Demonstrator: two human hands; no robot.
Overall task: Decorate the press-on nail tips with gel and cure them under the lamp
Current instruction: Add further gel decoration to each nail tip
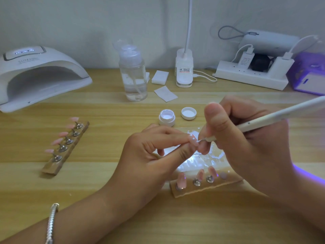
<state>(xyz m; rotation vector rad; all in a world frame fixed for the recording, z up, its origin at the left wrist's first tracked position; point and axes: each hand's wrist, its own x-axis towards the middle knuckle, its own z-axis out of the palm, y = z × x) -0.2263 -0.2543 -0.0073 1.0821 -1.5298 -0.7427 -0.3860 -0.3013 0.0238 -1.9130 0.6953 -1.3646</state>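
My left hand (154, 152) pinches a pink nail tip (192, 140) that carries white gel dots. My right hand (246, 138) grips a white dotting pen (274, 118), and its metal point touches the tip. An open jar of white gel (167, 118) and its lid (188, 113) stand just behind my hands. Below my hands lies a wooden holder (207, 188) with three pink tips on metal stands. A second holder (66, 147) with several pink tips lies to the left. The white curing lamp (40, 74) sits at the back left.
A clear pump bottle (132, 74) stands at the back centre beside white wipes (160, 77). A desk lamp base (184, 67) and a power strip with chargers (253, 74) line the back. A purple-lit device (309, 76) sits at the far right. Shiny foil (198, 161) lies under my hands.
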